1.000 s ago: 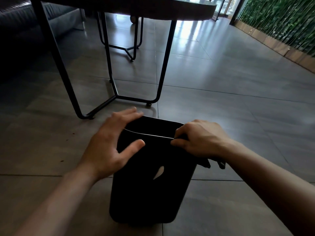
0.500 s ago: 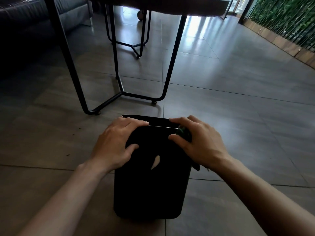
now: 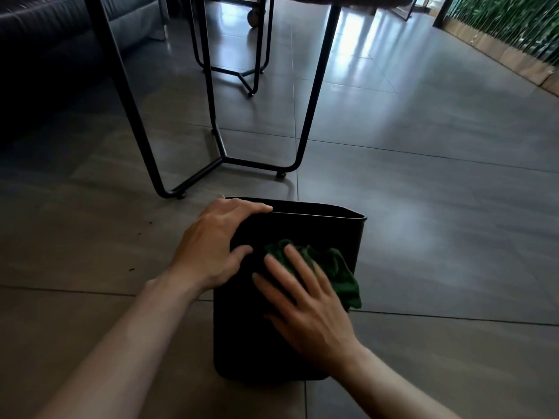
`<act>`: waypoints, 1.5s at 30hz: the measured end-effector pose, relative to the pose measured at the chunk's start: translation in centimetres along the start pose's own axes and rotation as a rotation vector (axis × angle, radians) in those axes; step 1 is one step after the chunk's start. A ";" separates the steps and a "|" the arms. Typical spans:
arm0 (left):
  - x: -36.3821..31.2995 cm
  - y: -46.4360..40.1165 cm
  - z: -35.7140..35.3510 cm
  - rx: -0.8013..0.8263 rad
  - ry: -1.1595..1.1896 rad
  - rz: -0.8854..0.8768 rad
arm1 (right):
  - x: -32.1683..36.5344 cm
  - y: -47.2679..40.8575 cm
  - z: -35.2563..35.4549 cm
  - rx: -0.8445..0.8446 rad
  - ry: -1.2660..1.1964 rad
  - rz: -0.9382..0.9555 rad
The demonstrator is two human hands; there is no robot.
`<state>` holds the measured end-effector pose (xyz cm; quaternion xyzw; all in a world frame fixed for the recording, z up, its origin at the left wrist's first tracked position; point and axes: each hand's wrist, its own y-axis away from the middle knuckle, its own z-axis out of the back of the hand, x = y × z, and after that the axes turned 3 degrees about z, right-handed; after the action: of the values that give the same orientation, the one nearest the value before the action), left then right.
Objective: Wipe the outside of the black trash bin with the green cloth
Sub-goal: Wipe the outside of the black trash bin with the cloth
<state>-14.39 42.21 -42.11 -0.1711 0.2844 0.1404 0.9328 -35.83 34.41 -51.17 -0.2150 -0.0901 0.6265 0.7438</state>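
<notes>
my right hand (image 3: 305, 300): fingers motion-blurred | green cloth (image 3: 338, 270): partly hidden under it | table (image 3: 302, 1): top cut off by frame edge

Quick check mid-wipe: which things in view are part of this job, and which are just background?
In the job:
bin, standing on the floor
green cloth, pressed flat against the bin's near side
right hand, on the cloth
left hand, gripping the bin's rim

Background:
table legs
sofa
plant wall

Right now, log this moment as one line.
left hand: grips rim, steadies black plastic trash bin | right hand: flat, presses crumpled green cloth on near wall
</notes>
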 end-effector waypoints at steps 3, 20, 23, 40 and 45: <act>-0.3 -0.2 0.1 0.005 0.002 0.020 | 1.2 3.9 -2.2 0.090 0.093 0.318; -0.7 -0.6 0.0 0.004 0.053 0.077 | 0.7 4.6 -2.0 0.035 0.029 0.309; -0.5 -0.5 -0.3 0.009 0.059 0.069 | 0.0 6.3 -1.9 0.150 0.089 0.478; 0.1 -1.4 -1.0 0.043 0.082 0.036 | -3.9 -2.4 7.5 0.125 -0.770 -0.493; 0.1 -1.2 -1.0 0.033 0.089 0.012 | -5.0 -4.1 6.7 -0.500 -0.382 -0.760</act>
<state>-14.37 40.74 -42.71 -0.1602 0.3287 0.1335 0.9211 -35.91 30.49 -42.73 -0.2200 -0.4446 0.2980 0.8156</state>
